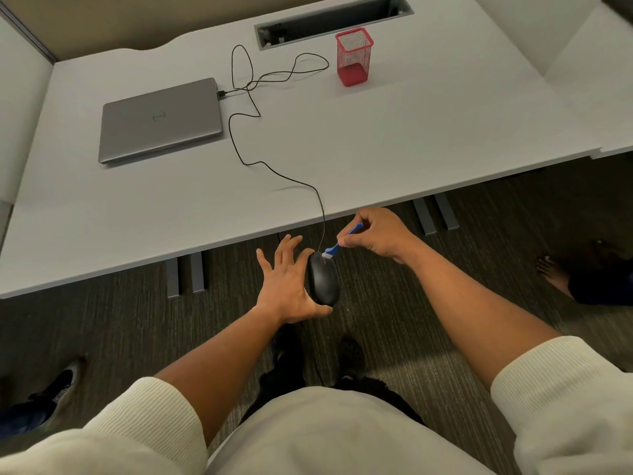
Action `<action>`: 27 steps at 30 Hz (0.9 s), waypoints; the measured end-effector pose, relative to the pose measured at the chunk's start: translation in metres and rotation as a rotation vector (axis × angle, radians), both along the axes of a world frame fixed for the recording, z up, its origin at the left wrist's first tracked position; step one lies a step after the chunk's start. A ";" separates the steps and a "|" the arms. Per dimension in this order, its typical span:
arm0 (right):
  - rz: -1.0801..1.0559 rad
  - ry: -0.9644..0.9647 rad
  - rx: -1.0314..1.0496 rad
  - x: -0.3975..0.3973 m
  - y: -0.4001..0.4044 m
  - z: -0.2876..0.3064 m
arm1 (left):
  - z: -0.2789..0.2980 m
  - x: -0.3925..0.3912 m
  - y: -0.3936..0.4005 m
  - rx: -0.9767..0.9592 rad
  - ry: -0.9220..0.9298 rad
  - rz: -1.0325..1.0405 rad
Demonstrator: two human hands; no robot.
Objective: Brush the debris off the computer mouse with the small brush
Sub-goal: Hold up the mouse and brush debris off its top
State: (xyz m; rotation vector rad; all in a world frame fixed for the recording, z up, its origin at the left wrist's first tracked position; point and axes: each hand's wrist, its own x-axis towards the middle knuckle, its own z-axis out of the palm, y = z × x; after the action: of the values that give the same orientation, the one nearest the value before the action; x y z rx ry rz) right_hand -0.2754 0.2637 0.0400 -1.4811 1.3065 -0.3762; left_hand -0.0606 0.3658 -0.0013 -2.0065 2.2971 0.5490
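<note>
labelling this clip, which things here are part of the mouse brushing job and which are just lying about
In use:
- computer mouse, held off the desk in the left hand
- small brush, pinched in the right hand, bristles on the mouse's front end
- mouse cable

Lying about:
- closed laptop, which the cable plugs into
- red mesh pen cup
- desk

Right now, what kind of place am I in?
Probably an office workstation: a white desk with a cable slot, a closed laptop, a red mesh pen holder, and carpeted floor.
</note>
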 end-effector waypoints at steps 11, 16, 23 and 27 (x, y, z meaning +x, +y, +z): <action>-0.002 -0.033 -0.006 0.010 0.004 0.002 | 0.003 0.000 0.000 0.024 -0.035 -0.010; 0.090 -0.062 0.038 0.020 0.009 0.004 | 0.007 -0.004 0.000 0.035 -0.048 -0.011; -0.093 0.033 -0.019 0.017 0.005 -0.001 | 0.007 -0.003 0.002 0.019 -0.039 -0.004; 0.089 -0.084 0.131 0.008 0.003 0.005 | 0.004 -0.003 0.002 0.018 -0.049 -0.006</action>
State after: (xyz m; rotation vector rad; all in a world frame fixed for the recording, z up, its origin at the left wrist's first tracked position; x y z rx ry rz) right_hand -0.2677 0.2672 0.0452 -1.3937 1.1721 -0.2862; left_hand -0.0639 0.3682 0.0026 -1.9813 2.2619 0.5127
